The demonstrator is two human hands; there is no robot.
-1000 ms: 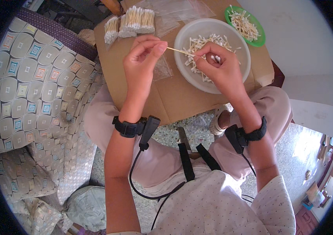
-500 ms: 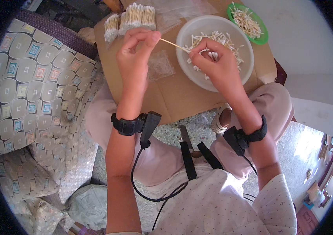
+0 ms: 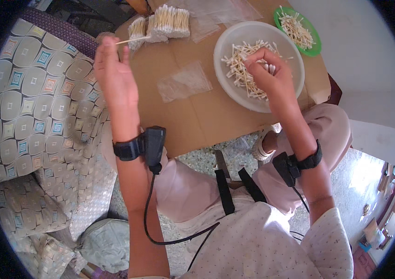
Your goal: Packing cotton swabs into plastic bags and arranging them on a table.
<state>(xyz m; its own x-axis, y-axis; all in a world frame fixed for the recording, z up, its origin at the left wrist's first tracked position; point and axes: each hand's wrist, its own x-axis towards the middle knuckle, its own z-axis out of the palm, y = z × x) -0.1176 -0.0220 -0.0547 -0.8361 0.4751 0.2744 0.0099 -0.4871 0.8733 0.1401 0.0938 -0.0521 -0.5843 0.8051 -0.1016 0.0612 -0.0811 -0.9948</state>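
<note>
A single cotton swab (image 3: 131,41) is pinched between the thumb and finger of my left hand (image 3: 117,79), raised at the table's left edge. Its white tip points right, toward the bundled cotton swabs (image 3: 171,19). My right hand (image 3: 274,76) is curled above a white bowl (image 3: 222,88), closed around a few cotton swabs (image 3: 270,69) whose white tips show inside the fingers. Loose cotton swabs (image 3: 239,69) lie in a heap in the bowl, partly hidden by this hand.
A green bowl (image 3: 317,45) with more swabs stands at the far right of the cardboard-covered table (image 3: 192,121). Clear plastic bags (image 3: 186,83) lie at its middle and back. Patterned cushions (image 3: 25,97) are on the left. Black cables (image 3: 147,204) run from my wrist straps.
My left hand has swung left, away from the bowl and my right hand, carrying one cotton swab. My right hand stays over the bowl, its swabs still held.
</note>
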